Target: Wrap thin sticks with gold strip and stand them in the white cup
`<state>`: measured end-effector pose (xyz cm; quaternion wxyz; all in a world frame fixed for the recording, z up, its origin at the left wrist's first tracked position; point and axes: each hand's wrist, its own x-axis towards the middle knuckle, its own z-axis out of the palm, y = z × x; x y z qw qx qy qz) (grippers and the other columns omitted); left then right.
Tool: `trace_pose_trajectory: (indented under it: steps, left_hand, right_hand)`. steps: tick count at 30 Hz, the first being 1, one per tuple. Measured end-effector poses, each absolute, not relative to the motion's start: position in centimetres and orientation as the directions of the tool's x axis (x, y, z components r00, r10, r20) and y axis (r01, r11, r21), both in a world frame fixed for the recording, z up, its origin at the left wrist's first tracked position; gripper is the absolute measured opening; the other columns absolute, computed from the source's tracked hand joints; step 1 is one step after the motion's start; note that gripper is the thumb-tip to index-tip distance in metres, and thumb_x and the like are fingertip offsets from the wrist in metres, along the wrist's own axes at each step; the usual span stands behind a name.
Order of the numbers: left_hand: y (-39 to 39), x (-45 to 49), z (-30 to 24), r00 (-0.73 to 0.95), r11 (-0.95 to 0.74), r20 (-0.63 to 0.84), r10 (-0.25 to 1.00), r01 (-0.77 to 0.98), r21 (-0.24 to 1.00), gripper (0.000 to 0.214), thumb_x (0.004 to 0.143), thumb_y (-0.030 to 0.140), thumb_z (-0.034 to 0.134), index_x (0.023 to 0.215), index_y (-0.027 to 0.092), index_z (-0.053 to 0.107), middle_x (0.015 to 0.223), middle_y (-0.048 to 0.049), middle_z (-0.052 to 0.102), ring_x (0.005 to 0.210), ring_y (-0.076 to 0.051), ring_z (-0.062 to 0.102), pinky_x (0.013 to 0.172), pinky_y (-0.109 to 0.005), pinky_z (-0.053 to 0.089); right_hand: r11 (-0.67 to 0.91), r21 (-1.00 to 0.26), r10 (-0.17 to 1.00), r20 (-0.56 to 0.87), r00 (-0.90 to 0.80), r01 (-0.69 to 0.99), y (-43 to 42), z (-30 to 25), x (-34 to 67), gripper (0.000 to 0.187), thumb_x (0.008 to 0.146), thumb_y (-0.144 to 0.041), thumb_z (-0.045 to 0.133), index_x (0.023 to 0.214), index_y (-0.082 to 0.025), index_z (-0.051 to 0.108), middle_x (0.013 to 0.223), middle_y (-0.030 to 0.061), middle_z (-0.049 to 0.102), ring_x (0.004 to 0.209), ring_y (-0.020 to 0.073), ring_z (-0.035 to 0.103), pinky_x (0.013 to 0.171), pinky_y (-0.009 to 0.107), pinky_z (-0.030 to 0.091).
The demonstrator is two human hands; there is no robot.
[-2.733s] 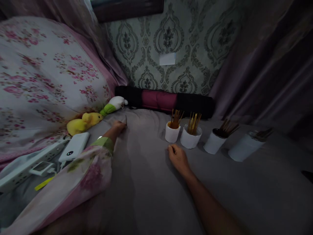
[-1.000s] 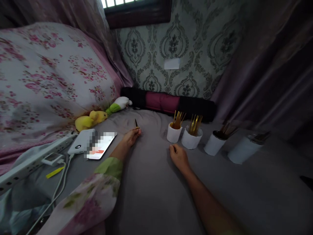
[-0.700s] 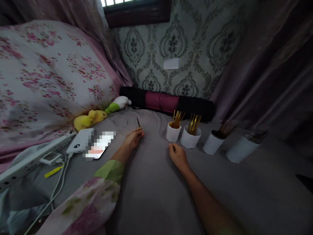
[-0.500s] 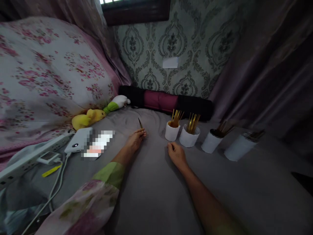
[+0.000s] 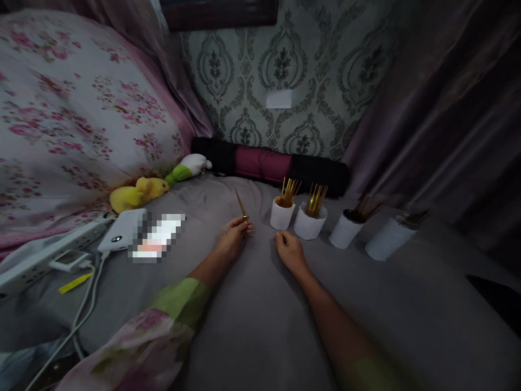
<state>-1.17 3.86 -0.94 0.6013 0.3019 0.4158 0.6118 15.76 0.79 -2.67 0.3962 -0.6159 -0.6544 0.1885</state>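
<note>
My left hand (image 5: 233, 239) is closed in a pinch on a thin, pointed gold stick (image 5: 240, 203), which points up and away from me. My right hand (image 5: 290, 252) rests on the grey sheet, curled in a loose fist, and nothing shows in its fingers. Just beyond it stands a white cup (image 5: 281, 217) with several gold sticks (image 5: 290, 191) in it. To its right are a wider white cup (image 5: 310, 224) with gold sticks (image 5: 315, 200), a white cup with a dark rim (image 5: 345, 232), and a taller white cylinder (image 5: 386, 239); the last two hold darker-looking sticks.
On the left lie a power strip (image 5: 49, 250), a white power bank (image 5: 124, 233) with cables, a blurred-out phone-like object (image 5: 157, 239) and a yellow strip (image 5: 75, 283). Plush toys (image 5: 140, 194) and a black-and-maroon roll (image 5: 264, 164) lie behind. A dark object (image 5: 494, 296) is at right.
My left hand has moved slightly right, towards my right hand, and more of the gold stick shows. The view has shifted a little; my right hand stays by the first cup.
</note>
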Motion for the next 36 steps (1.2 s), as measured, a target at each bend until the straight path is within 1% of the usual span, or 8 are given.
trace_pose_trajectory:
  steps: [4,10,15,23,26,31,36]
  left_hand:
    - [3.3,-0.5,-1.3,-0.084,0.034,-0.077,0.993,-0.427,0.904,0.020,0.069,0.010,0.060,0.089,0.010,0.064,0.076,-0.0062,0.063,0.060,-0.007,0.056,0.057,-0.019,0.044]
    - [2.6,0.0,-1.6,-0.094,0.021,-0.057,0.994,-0.341,0.940,0.027,0.067,0.018,0.064,0.093,0.013,0.065,0.080,-0.0064,0.064,0.060,-0.008,0.056,0.055,-0.020,0.043]
    - [2.1,0.2,-1.4,-0.099,-0.020,-0.009,0.995,-0.286,0.958,0.028,0.066,0.021,0.065,0.093,0.014,0.066,0.080,-0.0063,0.064,0.062,-0.009,0.056,0.056,-0.021,0.043]
    - [1.8,0.1,-1.3,-0.113,-0.084,0.071,0.991,-0.115,0.990,0.027,0.067,0.025,0.065,0.092,0.017,0.069,0.067,-0.0029,0.063,0.057,-0.009,0.051,0.051,-0.019,0.039]
    - [1.7,0.1,-1.4,-0.117,-0.121,0.112,0.987,-0.073,0.990,0.024,0.067,0.024,0.064,0.090,0.018,0.070,0.070,-0.0037,0.064,0.062,-0.012,0.053,0.054,-0.020,0.040]
    - [1.3,0.1,-1.1,-0.100,-0.234,0.236,0.967,0.032,0.972,0.019,0.070,0.022,0.062,0.087,0.021,0.071,0.080,-0.0045,0.065,0.075,-0.014,0.056,0.065,-0.021,0.042]
    - [1.1,0.1,-1.0,-0.089,-0.362,0.367,0.926,0.064,0.930,0.017,0.071,0.018,0.061,0.083,0.023,0.071,0.082,-0.0041,0.064,0.080,-0.014,0.056,0.071,-0.021,0.041]
  right_hand:
    - [0.178,-0.739,0.955,0.288,0.065,0.650,0.7,-2.4,15.8,0.034,0.083,-0.036,0.035,0.075,-0.017,0.062,0.067,0.0023,0.061,0.061,0.0130,0.053,0.056,0.022,0.035]
    - [0.184,-0.764,0.955,0.288,0.071,0.619,0.5,-2.2,15.8,0.034,0.083,-0.035,0.036,0.078,-0.017,0.063,0.068,0.0028,0.062,0.063,0.0136,0.053,0.056,0.022,0.035]
    - [0.190,-0.774,0.955,0.289,0.071,0.604,0.3,-1.8,15.8,0.034,0.083,-0.035,0.036,0.078,-0.016,0.063,0.068,0.0031,0.062,0.063,0.0139,0.054,0.057,0.022,0.036]
    - [0.212,-0.801,0.946,0.313,0.090,0.560,0.3,-1.7,15.8,0.036,0.083,-0.037,0.036,0.079,-0.016,0.064,0.068,0.0041,0.062,0.062,0.0147,0.054,0.055,0.022,0.037]
    - [0.208,-0.819,0.946,0.308,0.103,0.535,0.3,-1.8,15.8,0.037,0.083,-0.039,0.036,0.081,-0.015,0.064,0.066,0.0037,0.062,0.059,0.0145,0.053,0.053,0.022,0.036]
    - [0.225,-0.833,0.943,0.316,0.101,0.505,0.1,-1.6,15.6,0.037,0.083,-0.040,0.036,0.081,-0.015,0.063,0.063,0.0025,0.060,0.055,0.0133,0.051,0.052,0.022,0.036]
    - [0.243,-0.847,0.940,0.326,0.101,0.473,-0.2,-1.2,15.5,0.035,0.083,-0.041,0.036,0.081,-0.016,0.061,0.059,0.0000,0.055,0.054,0.0124,0.050,0.052,0.022,0.036]
